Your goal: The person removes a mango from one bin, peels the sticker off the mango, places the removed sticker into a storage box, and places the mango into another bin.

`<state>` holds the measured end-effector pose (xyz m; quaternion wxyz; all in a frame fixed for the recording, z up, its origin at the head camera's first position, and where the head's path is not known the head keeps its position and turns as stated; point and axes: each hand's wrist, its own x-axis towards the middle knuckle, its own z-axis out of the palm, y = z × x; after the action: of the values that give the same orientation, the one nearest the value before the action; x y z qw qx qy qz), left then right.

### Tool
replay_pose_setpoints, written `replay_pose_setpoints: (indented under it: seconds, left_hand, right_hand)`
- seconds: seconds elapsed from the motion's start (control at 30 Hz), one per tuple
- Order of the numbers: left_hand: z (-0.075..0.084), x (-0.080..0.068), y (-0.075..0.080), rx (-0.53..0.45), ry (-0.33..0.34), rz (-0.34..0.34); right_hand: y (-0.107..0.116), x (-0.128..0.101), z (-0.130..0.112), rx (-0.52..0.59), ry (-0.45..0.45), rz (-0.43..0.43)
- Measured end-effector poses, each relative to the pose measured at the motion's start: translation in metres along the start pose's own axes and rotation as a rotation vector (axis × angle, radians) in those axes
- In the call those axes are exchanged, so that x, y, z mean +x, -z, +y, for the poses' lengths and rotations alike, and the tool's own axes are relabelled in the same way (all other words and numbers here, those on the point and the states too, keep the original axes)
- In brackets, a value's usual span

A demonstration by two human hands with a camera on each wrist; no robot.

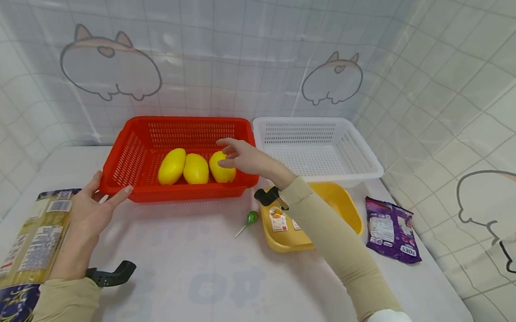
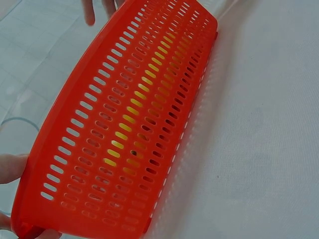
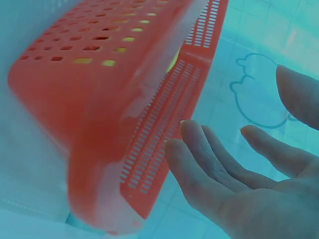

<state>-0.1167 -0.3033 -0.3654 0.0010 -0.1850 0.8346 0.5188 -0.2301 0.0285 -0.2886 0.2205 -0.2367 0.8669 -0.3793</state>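
Hands at the red basket (image 1: 186, 158): our left hand (image 1: 91, 207), fingers straight, steadies its near-left corner, while our right hand (image 1: 244, 157), relaxed and holding nothing, hovers over the rightmost of three yellow mangoes (image 1: 220, 167) lying inside it.

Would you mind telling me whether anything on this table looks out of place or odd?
Only mildly: a green lollipop lies loose on the table beside the yellow bowl, and a purple snack packet sits outside any basket. Nothing looks spilled or damaged.
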Motion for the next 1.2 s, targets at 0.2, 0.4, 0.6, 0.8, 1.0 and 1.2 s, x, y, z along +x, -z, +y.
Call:
replay_pose_setpoints:
  seconds: [0.2,0.4,0.6,0.8,1.0,1.2]
  left_hand:
    - [0.000,0.000,-0.001,0.009,0.006,0.008]
    - [0.000,0.000,-0.001,0.007,0.015,0.004]
    - [0.000,-0.001,0.000,0.015,0.014,0.001]
    - [0.000,0.000,-0.001,0.001,0.017,-0.001]
    - [-0.001,0.001,-0.001,0.015,0.015,0.002]
    - [-0.003,0.001,0.000,0.020,0.010,-0.003]
  right_hand:
    - [-0.001,-0.013,0.006,-0.025,0.029,0.027]
    - [-0.004,-0.024,0.010,-0.016,0.051,0.048]
    - [-0.005,-0.032,0.012,0.003,0.069,0.062]
    - [-0.006,-0.040,0.017,0.019,0.069,0.068]
    - [-0.008,-0.051,0.020,0.031,0.082,0.097]
    - [-0.011,-0.065,0.025,0.056,0.117,0.131]
